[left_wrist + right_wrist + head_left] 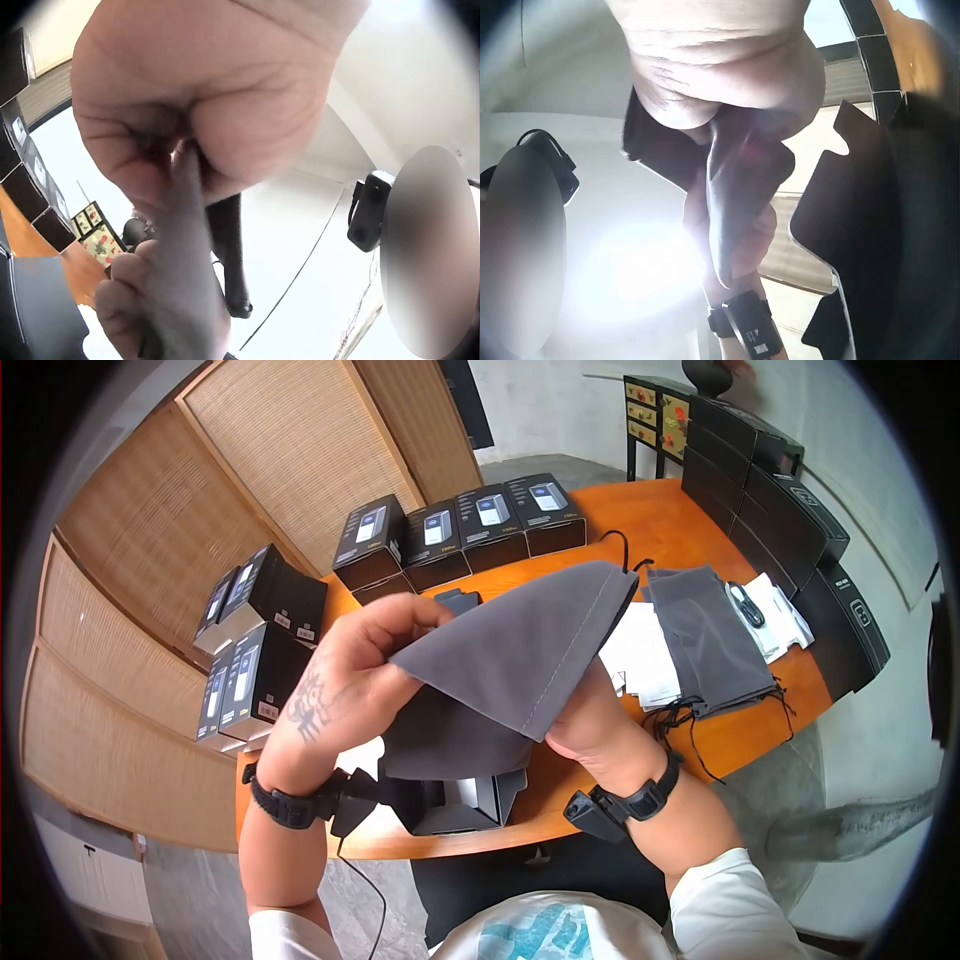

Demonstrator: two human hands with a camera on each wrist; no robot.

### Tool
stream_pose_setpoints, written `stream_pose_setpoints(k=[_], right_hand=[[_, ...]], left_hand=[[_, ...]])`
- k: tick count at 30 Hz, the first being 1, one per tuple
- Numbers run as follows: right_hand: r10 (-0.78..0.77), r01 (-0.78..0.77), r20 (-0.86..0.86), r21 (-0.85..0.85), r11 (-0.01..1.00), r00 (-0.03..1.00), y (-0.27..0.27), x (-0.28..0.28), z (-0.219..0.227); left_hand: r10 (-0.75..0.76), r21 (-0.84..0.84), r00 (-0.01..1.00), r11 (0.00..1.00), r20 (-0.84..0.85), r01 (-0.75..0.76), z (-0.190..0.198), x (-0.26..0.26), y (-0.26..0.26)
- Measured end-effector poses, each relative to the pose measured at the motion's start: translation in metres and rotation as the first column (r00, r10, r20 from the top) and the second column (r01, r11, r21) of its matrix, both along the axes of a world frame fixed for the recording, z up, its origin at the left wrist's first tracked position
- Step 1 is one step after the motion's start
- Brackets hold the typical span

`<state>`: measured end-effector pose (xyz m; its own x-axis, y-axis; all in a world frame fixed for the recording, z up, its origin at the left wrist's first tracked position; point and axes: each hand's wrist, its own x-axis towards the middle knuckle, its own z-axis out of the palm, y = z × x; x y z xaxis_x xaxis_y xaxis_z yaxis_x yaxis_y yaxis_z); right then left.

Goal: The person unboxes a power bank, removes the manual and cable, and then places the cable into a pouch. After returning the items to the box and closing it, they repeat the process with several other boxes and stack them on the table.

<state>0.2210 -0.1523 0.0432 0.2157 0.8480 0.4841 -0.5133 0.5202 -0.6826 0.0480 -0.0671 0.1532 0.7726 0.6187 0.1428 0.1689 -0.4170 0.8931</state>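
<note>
A dark grey fabric drawstring pouch (520,640) is held up over the near side of the table, with a stitched seam along its right edge and black cords at its upper right. My left hand (345,680) pinches the pouch at its left corner, thumb and fingers together on the cloth. Behind the pouch, my right hand (590,725) is partly hidden; in the right wrist view its fingers and thumb grip the fabric (739,172). Just below the hanging cloth stands an open black box (455,822) with its flaps up.
More grey pouches (700,640) with black cords lie at the right, over white papers (640,650). A coiled black cable (746,605) rests beside them. Printed black boxes (490,520) line the far edge; others (260,600) are stacked left, and plain black boxes (790,510) right.
</note>
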Motion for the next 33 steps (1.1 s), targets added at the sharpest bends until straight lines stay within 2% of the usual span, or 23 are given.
stream_pose_setpoints(k=[1,3,4,6,7,8,11,15,16,19,20,22,23,24,25,27,28,31,32,33], right_hand=[[0.021,-0.021,0.001,-0.005,1.000,1.000,0.000,0.000,0.000],[0.143,-0.148,-0.116,-0.039,0.988,0.983,0.001,0.000,0.003],[0.085,-0.085,-0.029,0.007,0.996,0.996,0.003,0.000,0.002],[-0.045,0.029,0.135,0.115,0.993,0.990,0.007,0.001,-0.003],[0.199,-0.208,0.086,0.108,0.972,0.976,0.007,0.011,-0.003],[0.209,-0.223,0.093,0.165,0.961,0.973,0.012,0.009,-0.004],[0.263,-0.270,0.071,0.135,0.953,0.962,0.013,0.009,-0.006],[0.413,-0.410,-0.039,0.058,0.910,0.910,-0.001,0.010,0.006],[0.401,-0.399,-0.002,0.075,0.914,0.916,0.002,0.007,0.003],[0.434,-0.431,-0.050,0.056,0.900,0.900,0.005,0.010,0.002],[0.315,-0.316,0.029,0.015,0.949,0.949,0.005,0.008,0.003],[0.065,-0.059,0.197,-0.038,0.998,0.978,0.004,0.003,0.006],[-0.037,0.040,0.291,-0.003,0.999,0.956,0.004,0.004,0.006],[-0.138,0.132,0.379,0.042,0.990,0.915,0.006,0.005,0.006],[-0.235,0.216,0.459,0.094,0.972,0.857,0.008,0.006,0.006],[-0.215,0.219,0.350,0.030,0.975,0.912,0.005,-0.004,0.006],[-0.208,0.218,0.293,-0.002,0.976,0.933,0.004,-0.007,0.006],[-0.262,0.289,0.390,-0.010,0.957,0.883,0.005,-0.002,0.007],[-0.195,0.222,0.285,-0.064,0.973,0.938,0.006,-0.001,0.007],[-0.127,0.147,0.173,-0.109,0.983,0.977,0.007,0.000,0.007]], left_hand=[[-0.003,0.043,1.000,0.999,0.007,0.002,-0.004,-0.002,0.001],[0.039,-0.056,0.989,0.998,0.144,-0.031,-0.005,-0.006,0.001],[0.062,-0.108,0.976,0.993,0.209,-0.040,-0.006,-0.008,0.001],[0.017,-0.300,0.952,0.951,0.306,0.080,-0.011,-0.017,0.006],[0.003,-0.386,0.935,0.911,0.356,0.144,-0.014,-0.023,0.010],[-0.005,-0.447,0.932,0.877,0.362,0.178,-0.017,-0.029,0.015],[-0.034,-0.562,0.875,0.755,0.482,0.339,-0.025,-0.035,0.026],[-0.026,-0.561,0.878,0.761,0.477,0.328,-0.027,-0.044,0.036],[-0.054,-0.541,0.862,0.758,0.504,0.364,-0.029,-0.042,0.034],[0.140,-0.505,0.899,0.857,0.414,0.099,-0.028,-0.032,0.015],[0.095,-0.461,0.930,0.883,0.354,0.085,-0.028,-0.033,0.015],[0.080,-0.473,0.918,0.873,0.387,0.124,-0.034,-0.030,0.011],[0.073,-0.470,0.926,0.875,0.371,0.119,-0.036,-0.028,0.010],[0.059,-0.481,0.960,0.873,0.274,0.083,-0.029,-0.029,0.005],[0.051,-0.405,0.977,0.914,0.205,0.037,-0.030,-0.027,0.006],[0.058,-0.233,0.996,0.972,0.064,-0.042,-0.032,-0.021,0.009],[0.087,-0.281,0.995,0.957,0.050,-0.070,-0.023,-0.019,0.003],[0.171,-0.230,0.981,0.962,0.097,-0.145,-0.029,-0.021,0.010],[0.186,-0.208,0.960,0.968,0.210,-0.142,-0.037,-0.021,0.014],[0.212,-0.151,0.944,0.972,0.251,-0.179,-0.038,-0.019,0.011]])
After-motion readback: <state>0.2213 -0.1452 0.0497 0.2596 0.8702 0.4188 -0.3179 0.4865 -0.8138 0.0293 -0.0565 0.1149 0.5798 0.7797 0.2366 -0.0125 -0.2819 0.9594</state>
